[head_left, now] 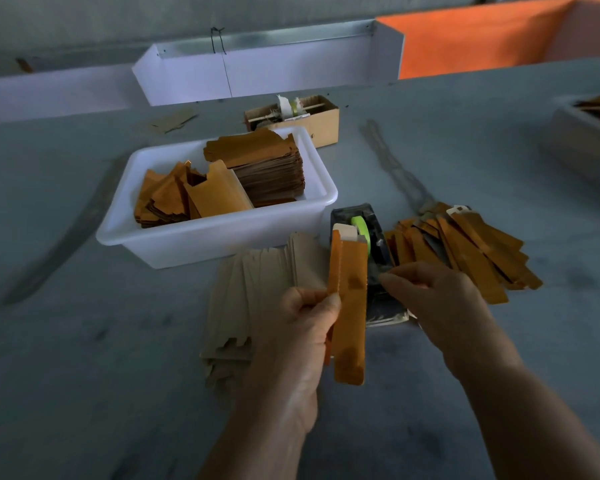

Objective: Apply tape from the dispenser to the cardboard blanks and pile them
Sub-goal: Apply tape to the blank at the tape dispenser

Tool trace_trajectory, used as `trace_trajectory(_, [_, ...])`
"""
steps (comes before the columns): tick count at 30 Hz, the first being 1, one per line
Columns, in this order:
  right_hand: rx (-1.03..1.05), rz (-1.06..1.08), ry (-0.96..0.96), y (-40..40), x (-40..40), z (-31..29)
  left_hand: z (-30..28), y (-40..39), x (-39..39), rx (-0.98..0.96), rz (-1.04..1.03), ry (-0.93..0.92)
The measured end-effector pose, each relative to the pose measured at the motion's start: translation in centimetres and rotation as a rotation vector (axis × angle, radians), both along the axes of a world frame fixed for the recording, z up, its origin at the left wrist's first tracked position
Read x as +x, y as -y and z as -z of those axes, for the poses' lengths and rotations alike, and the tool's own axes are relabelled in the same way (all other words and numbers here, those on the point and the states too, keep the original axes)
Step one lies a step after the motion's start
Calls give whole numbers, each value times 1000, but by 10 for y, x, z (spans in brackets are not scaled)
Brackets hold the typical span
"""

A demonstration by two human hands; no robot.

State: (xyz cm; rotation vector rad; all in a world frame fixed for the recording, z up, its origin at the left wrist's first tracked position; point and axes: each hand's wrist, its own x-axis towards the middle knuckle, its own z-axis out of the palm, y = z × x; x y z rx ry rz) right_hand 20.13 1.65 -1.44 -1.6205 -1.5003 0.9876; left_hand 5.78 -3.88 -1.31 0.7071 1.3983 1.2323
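1. Left hand [303, 327]: the grip pinches a folded cardboard blank [350, 306] at its left edge, thumb on top. The blank stands nearly upright at the centre of the view.
2. Right hand [437, 299]: the fingers are curled, with the fingertips [390, 278] at the front end of the tape dispenser [369, 244]. Whether they pinch a tape end cannot be told.
3. Handling judgement: the blank looks light, thin and fairly stiff lengthwise, with a glossy face that may slip. Hold it by the long edge near mid-length and keep the seam free for tape.
4. The dispenser, with its green roll [362, 228], stands just behind the blank at 12 o'clock.
5. A fanned pile of orange blanks [471, 251] lies on the bench [84, 375] at 2 o'clock.
6. Pale flat blanks [257, 289] lie at 9 o'clock.
7. A white tub [201, 237] of stacked blanks sits at 11 o'clock.
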Motion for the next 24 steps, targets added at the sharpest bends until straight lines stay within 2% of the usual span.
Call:
trace_trajectory(11, [79,17,63,-6,-13,1,3,-5,15,8,10,-22])
trace_trajectory(14, [102,119,-190,0,-16,1,3,-5,14,12,18,-15])
trace_trajectory(16, [125,147,-248,6,-14,-1,3,-5,13,8,23,-15])
trace_trajectory(24, [151,114,138,24,-11,6,4,-10,8,79,-46,8])
